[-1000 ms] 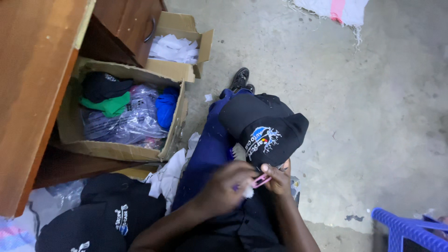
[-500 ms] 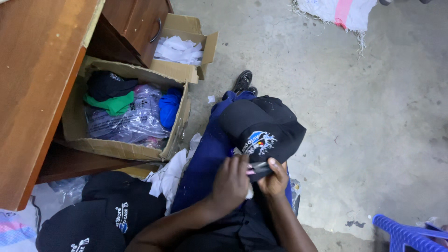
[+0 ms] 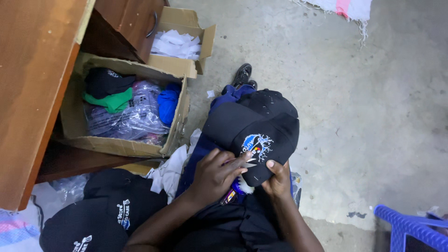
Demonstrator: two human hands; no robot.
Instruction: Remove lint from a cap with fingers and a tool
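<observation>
A black cap [image 3: 254, 126] with a blue and white embroidered patch [image 3: 256, 143] lies on my lap. My left hand [image 3: 215, 176] is closed around a small pair of snips [image 3: 248, 163], and the metal tips touch the cap just below the embroidery. Pinching the cap's near edge with thumb on top, my right hand [image 3: 278, 179] sits close beside the left. A small blue and white item [image 3: 239, 187] shows between the hands; I cannot tell what it is.
An open cardboard box [image 3: 123, 145] of bagged and loose caps stands at the left under a wooden desk [image 3: 32, 88]. A smaller box [image 3: 182, 28] holds white scraps. More black caps [image 3: 100, 210] are stacked at lower left. A blue plastic chair [image 3: 413, 228] is at lower right.
The cap has been shifted on my lap and the embroidered patch now faces up nearer my hands. My left hand has brought the snips against the cap.
</observation>
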